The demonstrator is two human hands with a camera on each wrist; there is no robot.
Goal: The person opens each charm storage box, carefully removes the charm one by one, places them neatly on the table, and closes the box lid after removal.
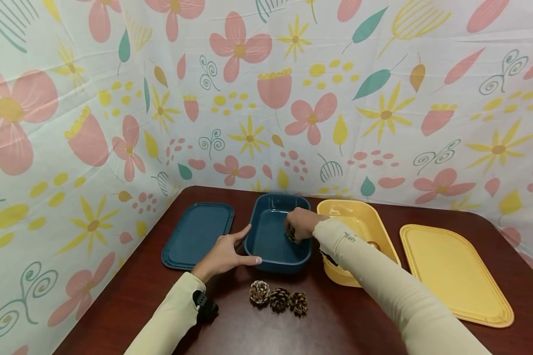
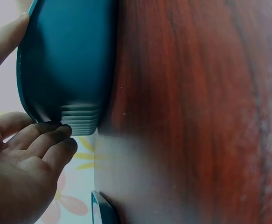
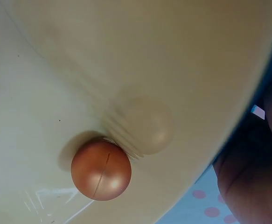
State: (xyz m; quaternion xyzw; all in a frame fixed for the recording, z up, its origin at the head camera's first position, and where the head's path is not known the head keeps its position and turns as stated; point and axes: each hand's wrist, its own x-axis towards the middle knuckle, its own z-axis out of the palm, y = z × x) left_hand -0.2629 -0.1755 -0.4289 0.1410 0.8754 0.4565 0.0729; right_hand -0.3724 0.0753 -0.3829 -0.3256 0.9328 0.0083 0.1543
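Inside the dark blue container (image 1: 273,231), my right hand (image 1: 303,222) pinches a pine cone (image 1: 290,233) low over the bottom. Thumb and forefinger spread, my left hand (image 1: 226,252) touches the container's outer left side and near left corner. The left wrist view has its fingers (image 2: 56,142) against the blue outer wall (image 2: 70,60). Three pine cones stand in a row on the table in front: a pale-tipped one (image 1: 259,293), a darker middle one (image 1: 279,300) and one on the right (image 1: 299,303).
A yellow container (image 1: 384,229) stands right of the blue one, under my right forearm. A shiny copper ball (image 3: 101,171) lies in it. A blue lid (image 1: 200,231) lies at left, a yellow lid (image 1: 455,271) at right. Flowered cloth (image 1: 248,98) hangs behind the brown table (image 1: 337,325).
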